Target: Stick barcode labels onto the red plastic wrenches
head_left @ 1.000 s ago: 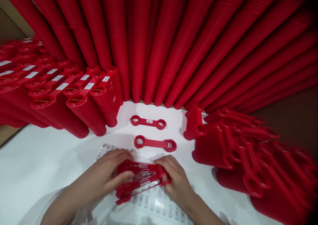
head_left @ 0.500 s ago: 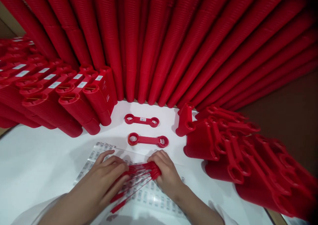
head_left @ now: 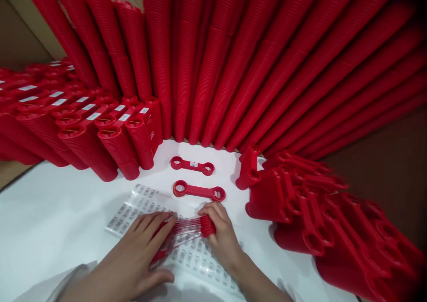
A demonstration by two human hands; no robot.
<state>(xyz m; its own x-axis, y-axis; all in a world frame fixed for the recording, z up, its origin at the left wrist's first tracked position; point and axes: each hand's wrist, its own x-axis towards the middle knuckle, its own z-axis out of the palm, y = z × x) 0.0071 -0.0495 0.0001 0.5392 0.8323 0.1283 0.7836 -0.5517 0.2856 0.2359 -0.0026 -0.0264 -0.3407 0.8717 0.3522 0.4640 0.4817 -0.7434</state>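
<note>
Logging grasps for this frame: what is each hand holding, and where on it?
The right hand pinches a fanned bunch of red wrench-shaped parts at their ring ends; the left hand lies flat on the spread opposite ends, over the barcode label sheet.

fanned bundle of thin red plastic pieces [head_left: 182, 237], gathered tight at its right end, splayed toward lower left, lying flat across a clear sheet of barcode stickers [head_left: 140, 206] on the white bench [head_left: 50, 213]. motion blur hides their exact shape and count.
</note>
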